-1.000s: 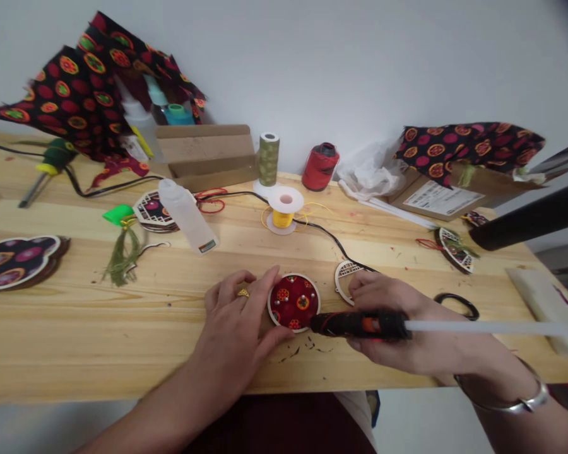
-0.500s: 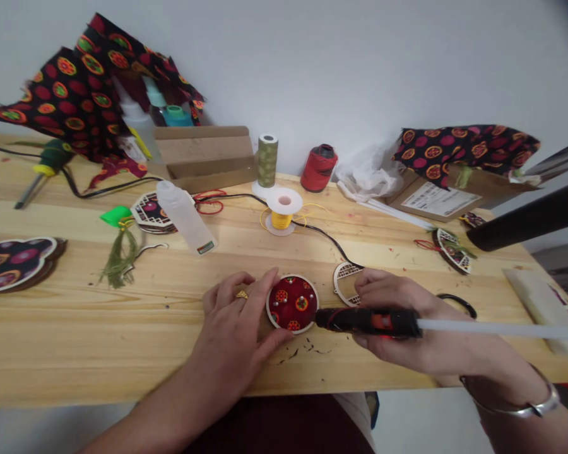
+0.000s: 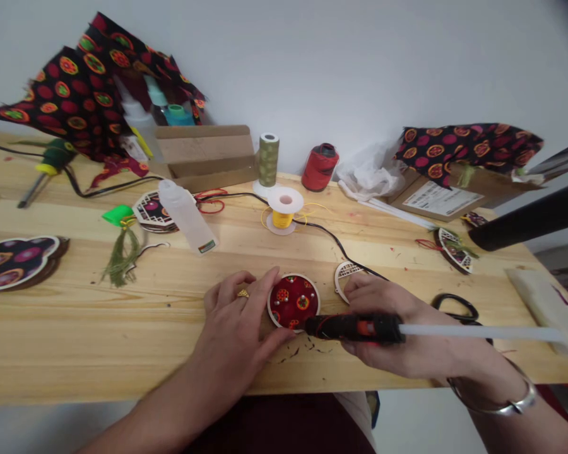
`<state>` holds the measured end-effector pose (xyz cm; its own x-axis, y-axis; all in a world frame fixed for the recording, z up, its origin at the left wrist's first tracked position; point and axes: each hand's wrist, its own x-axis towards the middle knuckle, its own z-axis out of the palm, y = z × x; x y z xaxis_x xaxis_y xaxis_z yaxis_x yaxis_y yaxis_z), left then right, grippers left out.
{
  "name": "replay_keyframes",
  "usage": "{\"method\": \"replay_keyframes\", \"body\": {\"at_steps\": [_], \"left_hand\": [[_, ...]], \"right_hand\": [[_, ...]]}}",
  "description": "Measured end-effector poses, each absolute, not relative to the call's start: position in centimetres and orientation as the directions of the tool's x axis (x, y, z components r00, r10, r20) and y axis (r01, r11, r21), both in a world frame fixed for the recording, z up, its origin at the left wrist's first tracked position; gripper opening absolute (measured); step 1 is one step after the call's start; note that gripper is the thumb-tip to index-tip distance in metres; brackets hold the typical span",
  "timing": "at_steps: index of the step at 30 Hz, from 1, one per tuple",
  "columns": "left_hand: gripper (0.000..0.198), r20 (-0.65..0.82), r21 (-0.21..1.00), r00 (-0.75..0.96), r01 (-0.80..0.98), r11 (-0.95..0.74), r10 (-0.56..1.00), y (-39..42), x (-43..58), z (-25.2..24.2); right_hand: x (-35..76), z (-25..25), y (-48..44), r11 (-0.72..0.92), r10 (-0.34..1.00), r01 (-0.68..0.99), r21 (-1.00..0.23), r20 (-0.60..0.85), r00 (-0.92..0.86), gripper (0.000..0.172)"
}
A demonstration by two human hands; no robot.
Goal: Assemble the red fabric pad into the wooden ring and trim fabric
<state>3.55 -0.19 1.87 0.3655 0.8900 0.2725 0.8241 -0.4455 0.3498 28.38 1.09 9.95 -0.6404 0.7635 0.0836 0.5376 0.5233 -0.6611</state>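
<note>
Left fingers (image 3: 267,296) press fabric disc (image 3: 293,302); right fingers (image 3: 369,296) wrap glue gun (image 3: 355,328) (nozzle (image 3: 308,326) at rim (image 3: 271,312)).

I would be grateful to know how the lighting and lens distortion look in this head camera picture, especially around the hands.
In the head view, the light is soft and even, with only faint shadows under the left hand and right hand; the wide lens bows the wooden table edges; the top right corner darkens.
</note>
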Motion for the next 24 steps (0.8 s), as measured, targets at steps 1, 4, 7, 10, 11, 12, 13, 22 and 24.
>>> {"method": "replay_keyframes", "body": {"at_steps": [1,4,7,10,11,12,13,22,24], "left_hand": [[0.080,0.275,0.347,0.368,0.824,-0.449,0.888,-0.2,3.5,1.9],[0.081,0.285,0.337,0.375,0.822,-0.459,0.882,-0.2,3.5,1.9],[0.082,0.284,0.333,0.380,0.822,-0.462,0.880,-0.2,3.5,2.0],[0.082,0.285,0.333,0.376,0.824,-0.459,0.882,-0.3,3.6,2.0],[0.082,0.287,0.331,0.376,0.824,-0.459,0.881,-0.3,3.6,2.1],[0.082,0.288,0.330,0.375,0.825,-0.459,0.881,-0.3,3.6,2.1],[0.082,0.289,0.328,0.375,0.826,-0.459,0.881,-0.2,3.6,2.0],[0.080,0.300,0.306,0.377,0.832,-0.463,0.876,-0.2,3.5,1.9],[0.081,0.299,0.305,0.376,0.833,-0.461,0.877,-0.2,3.5,1.8]], "right_hand": [[28.4,10.0,1.1,0.518,0.765,0.545,-0.659,0.073,-0.639,0.022],[28.3,10.0,1.0,0.511,0.766,0.554,-0.657,0.056,-0.640,0.021],[28.4,10.2,1.0,0.495,0.767,0.576,-0.651,0.016,-0.641,0.019],[28.5,10.2,1.0,0.502,0.763,0.575,-0.646,0.016,-0.647,0.018],[28.5,10.2,1.0,0.510,0.762,0.570,-0.644,0.031,-0.647,0.019],[28.6,10.1,1.0,0.520,0.761,0.562,-0.643,0.050,-0.647,0.020],[28.7,10.1,1.0,0.528,0.760,0.558,-0.640,0.063,-0.647,0.021],[29.5,10.7,1.3,0.585,0.760,0.533,-0.611,0.183,-0.623,0.021],[29.6,10.9,1.7,0.583,0.765,0.550,-0.598,0.176,-0.620,0.021]]}}
